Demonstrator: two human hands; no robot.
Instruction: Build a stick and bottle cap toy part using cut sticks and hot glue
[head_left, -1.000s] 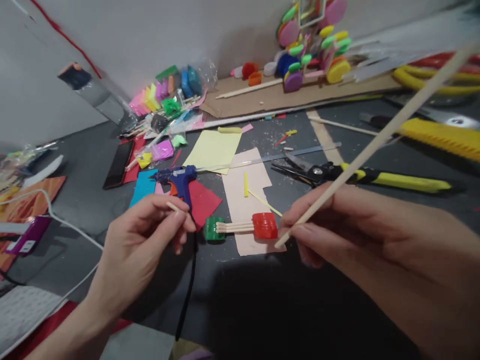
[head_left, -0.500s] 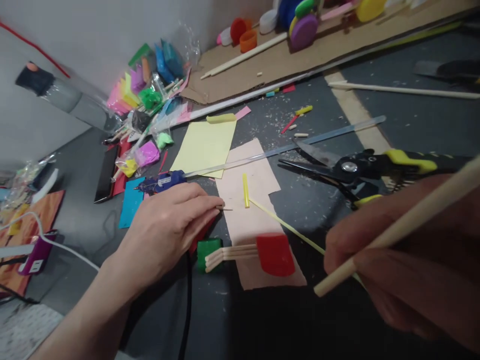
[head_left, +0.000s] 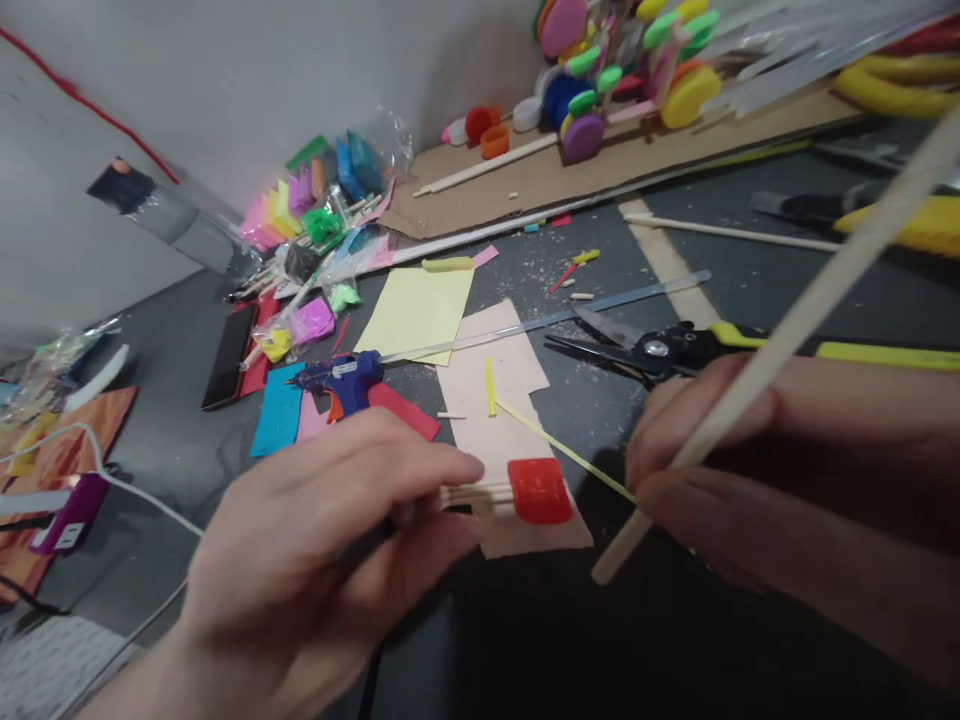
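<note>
Head view: my right hand (head_left: 817, 555) has its fingers clamped on a long wooden stick (head_left: 784, 350), slanting down toward the tabletop (head_left: 525, 640). My left hand (head_left: 322, 510) has thumb and forefinger on either side of the pale sticks (head_left: 491, 493) — whether they grip, I cannot tell. Those sticks run to the red piece (head_left: 540, 490), which shows against the pink paper (head_left: 517, 365); yellow strips lie near. Beyond my left hand sits the blue glue gun (head_left: 356, 380); its pale label — like the white one on the purple box (head_left: 79, 505) — is too small to read.
</note>
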